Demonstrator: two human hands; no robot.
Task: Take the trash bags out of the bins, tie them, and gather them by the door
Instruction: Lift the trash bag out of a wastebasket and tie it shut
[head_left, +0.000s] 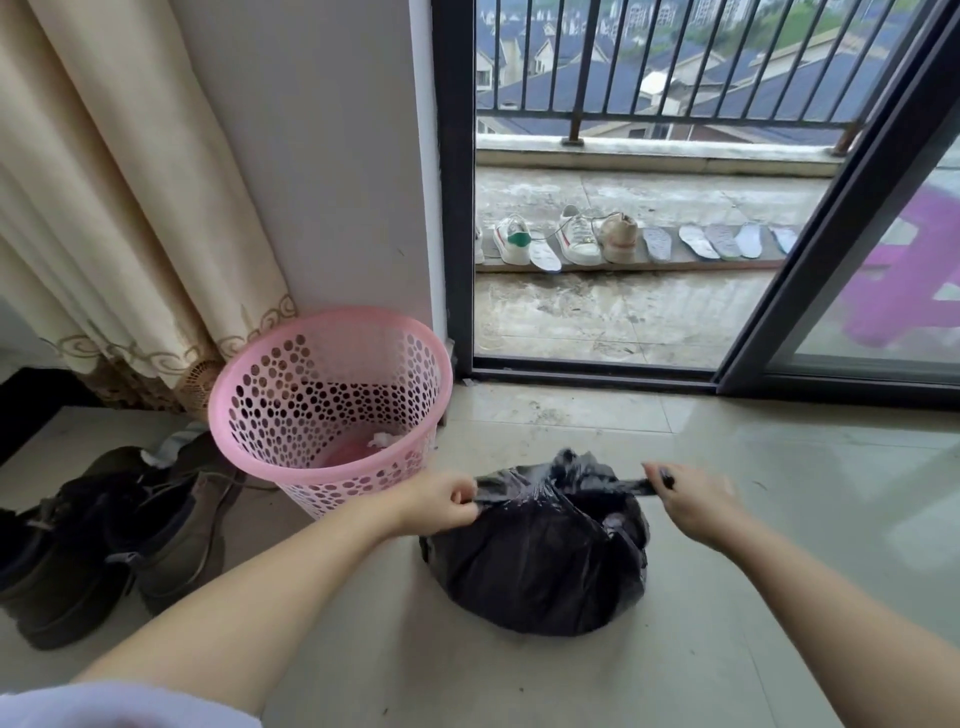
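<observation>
In the head view, a black trash bag (535, 561) is seen on the floor (753, 519), near the open balcony door (841, 208); one twisted end is pinched by the left hand (441, 501), fingers curled round it; the other end is gripped by the right hand (691, 499), fingers clamped on it; a pink bin (332, 400) is set just left of the bag; dark boots (104, 540) are seen at near left.

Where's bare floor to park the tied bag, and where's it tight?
Free: tiles right of the black bag, up to the sliding door track; also the near floor between the forearms. Crowded: left side, where the pink bin, dark shoes and curtain bunch together. Left hand and right hand grip the bag's ends.
</observation>
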